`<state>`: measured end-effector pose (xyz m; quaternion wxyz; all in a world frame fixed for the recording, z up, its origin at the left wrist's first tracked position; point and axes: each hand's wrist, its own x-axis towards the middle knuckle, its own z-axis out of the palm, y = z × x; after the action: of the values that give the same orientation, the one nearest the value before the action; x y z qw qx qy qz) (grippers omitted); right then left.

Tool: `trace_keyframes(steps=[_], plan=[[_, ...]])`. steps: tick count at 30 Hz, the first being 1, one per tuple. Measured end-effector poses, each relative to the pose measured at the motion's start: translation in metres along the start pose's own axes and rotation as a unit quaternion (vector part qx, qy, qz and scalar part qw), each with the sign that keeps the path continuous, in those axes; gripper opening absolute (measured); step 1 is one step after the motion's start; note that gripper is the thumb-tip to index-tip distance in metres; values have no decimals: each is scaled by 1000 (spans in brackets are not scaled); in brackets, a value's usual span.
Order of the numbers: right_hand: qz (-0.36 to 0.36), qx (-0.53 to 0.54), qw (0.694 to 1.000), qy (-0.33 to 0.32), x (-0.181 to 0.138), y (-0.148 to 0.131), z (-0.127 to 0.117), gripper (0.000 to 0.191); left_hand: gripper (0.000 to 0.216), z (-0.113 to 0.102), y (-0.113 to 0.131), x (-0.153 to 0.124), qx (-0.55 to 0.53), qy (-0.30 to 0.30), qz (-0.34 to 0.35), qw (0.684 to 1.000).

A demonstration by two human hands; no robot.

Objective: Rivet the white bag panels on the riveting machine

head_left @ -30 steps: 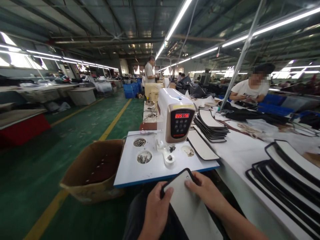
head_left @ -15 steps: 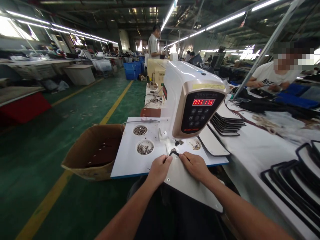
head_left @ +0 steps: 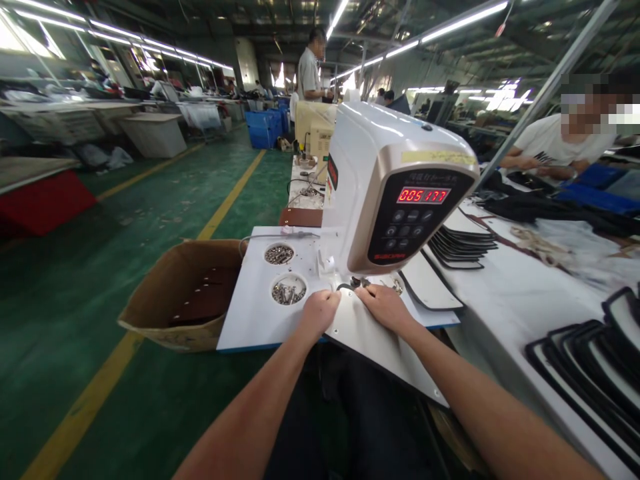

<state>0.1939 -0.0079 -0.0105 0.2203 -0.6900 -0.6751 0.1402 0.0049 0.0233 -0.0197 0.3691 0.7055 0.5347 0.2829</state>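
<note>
A white panel with a black edge (head_left: 380,347) lies with its far corner under the head of a white riveting machine (head_left: 395,180). My left hand (head_left: 317,312) pinches the panel's left side near that corner. My right hand (head_left: 386,305) presses on its right side, fingers closed on the edge. The machine's red display (head_left: 423,195) reads 005177. Small rivets dot the panel's rim.
Two round dishes of metal rivets (head_left: 288,291) sit in the white machine table (head_left: 250,320). A cardboard box (head_left: 183,297) stands at the left on the green floor. Stacks of black-edged panels (head_left: 590,360) lie at the right. A seated person (head_left: 555,143) works beyond; another stands far back.
Both hands pushed the panel from my lap forward under the machine head. The display went from 005176 to 005177. The camera moved closer to the machine.
</note>
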Motion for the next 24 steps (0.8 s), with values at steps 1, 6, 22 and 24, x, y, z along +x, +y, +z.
trace_keyframes(steps=[1,6,22,24], plan=[[2,8,1000,-1,-1,0,0,50,43,0,0,1,-4,-4,2,1000],[16,52,998,21,-5,-2,3,49,43,-6,5,-3,-23,7,-6,1000],[-1,169,974,150,-88,-7,9,41,32,-11,18,-73,27,-30,45,998],[-4,124,988,86,-73,-9,2,37,33,-10,21,-65,42,-45,54,997]])
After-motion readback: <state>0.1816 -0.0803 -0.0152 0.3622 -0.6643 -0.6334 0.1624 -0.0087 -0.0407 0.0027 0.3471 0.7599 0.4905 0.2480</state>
